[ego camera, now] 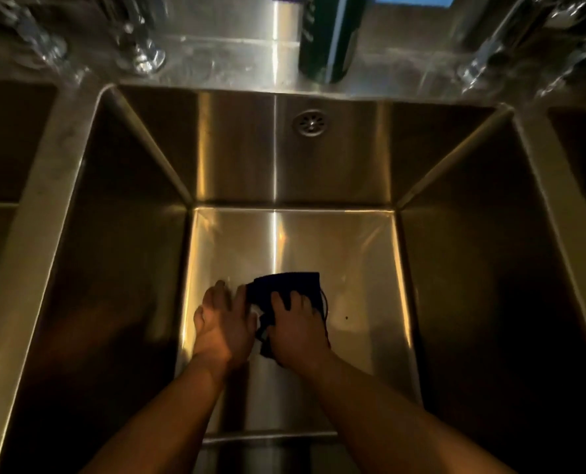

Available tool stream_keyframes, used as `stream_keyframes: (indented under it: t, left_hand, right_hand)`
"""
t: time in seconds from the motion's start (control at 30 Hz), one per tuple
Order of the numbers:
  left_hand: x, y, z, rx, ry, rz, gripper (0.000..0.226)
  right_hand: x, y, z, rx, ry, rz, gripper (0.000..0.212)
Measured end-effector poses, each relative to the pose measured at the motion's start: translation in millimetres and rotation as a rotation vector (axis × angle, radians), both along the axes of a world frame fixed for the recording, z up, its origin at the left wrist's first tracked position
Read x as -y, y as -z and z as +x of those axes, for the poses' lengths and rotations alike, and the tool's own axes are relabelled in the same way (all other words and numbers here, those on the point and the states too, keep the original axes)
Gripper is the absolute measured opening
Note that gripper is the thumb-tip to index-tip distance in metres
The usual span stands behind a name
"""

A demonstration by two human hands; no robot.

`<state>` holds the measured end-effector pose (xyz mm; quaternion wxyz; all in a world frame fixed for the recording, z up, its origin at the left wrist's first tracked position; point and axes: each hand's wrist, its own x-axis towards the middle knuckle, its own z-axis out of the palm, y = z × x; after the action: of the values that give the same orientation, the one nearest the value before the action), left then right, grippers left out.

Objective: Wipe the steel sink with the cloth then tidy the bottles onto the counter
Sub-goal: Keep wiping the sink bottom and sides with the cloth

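I count three basins: one deep steel sink (455, 268) in the middle, one side basin (11, 138) cut off at 9 o'clock, one more (579, 155) at 3 o'clock. One round perforated grille (311, 122) sits at 12 o'clock. One dark bottle (329, 39) stands at 1 o'clock. One dark cloth (286, 285) lies at 6 o'clock. Two hands, both mine: left hand (221, 323) at 7 o'clock, right hand (298, 330) at 6 o'clock. Two chrome fittings (141, 53) show at 11 o'clock. At 2 o'clock the chrome (483, 63) is too blurred for me to count.
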<state>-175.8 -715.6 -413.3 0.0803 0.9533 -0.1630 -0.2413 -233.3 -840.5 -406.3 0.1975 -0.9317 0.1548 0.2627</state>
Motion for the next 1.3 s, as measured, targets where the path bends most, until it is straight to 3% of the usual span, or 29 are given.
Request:
stream_keyframes:
  t: [0.13, 0.3, 0.4, 0.57, 0.77, 0.9, 1.03, 1.17, 1.3]
  left_hand:
    - [-1.1, 19.3, 0.7, -0.056, 0.065, 0.057, 0.063]
    - [-0.8, 27.1, 0.9, -0.038, 0.163, 0.124, 0.069]
    - [-2.3, 30.6, 1.3, -0.044, 0.199, 0.145, 0.07]
    - [-1.4, 36.6, -3.4, -0.013, 0.165, 0.127, 0.069]
    - [2.5, 36.8, -7.5, 0.007, 0.105, 0.062, 0.067]
    - [1.4, 35.8, -7.0, 0.026, 0.107, 0.046, 0.067]
    - [1.5, 36.3, -8.6, 0.063, 0.095, 0.034, 0.065]
    - [1.5, 39.5, -5.7, 0.026, 0.09, 0.072, 0.065]
    - [-3.7, 34.3, -2.5, 0.0, 0.082, 0.011, 0.064]
  right_hand:
    - [5.7, 14.3, -10.7, 0.027, -0.097, -0.043, 0.079]
    - [31.1, 14.8, -9.4, 0.018, -0.369, -0.159, 0.052]
    - [44.1, 15.4, -9.7, 0.018, -0.404, -0.133, 0.047]
    - [22.4, 18.6, -3.1, 0.03, -0.231, -0.197, 0.039]
    - [7.9, 15.1, 15.0, -0.046, 0.142, -0.066, 0.063]
    - [1.0, 14.7, 15.0, -0.01, 0.286, -0.059, 0.058]
    - [12.0, 21.9, 6.4, 0.062, 0.004, -0.088, 0.062]
    - [30.0, 27.5, 6.7, 0.068, -0.359, -0.146, 0.042]
    - [28.3, 25.7, 7.9, 0.062, -0.261, -0.106, 0.042]
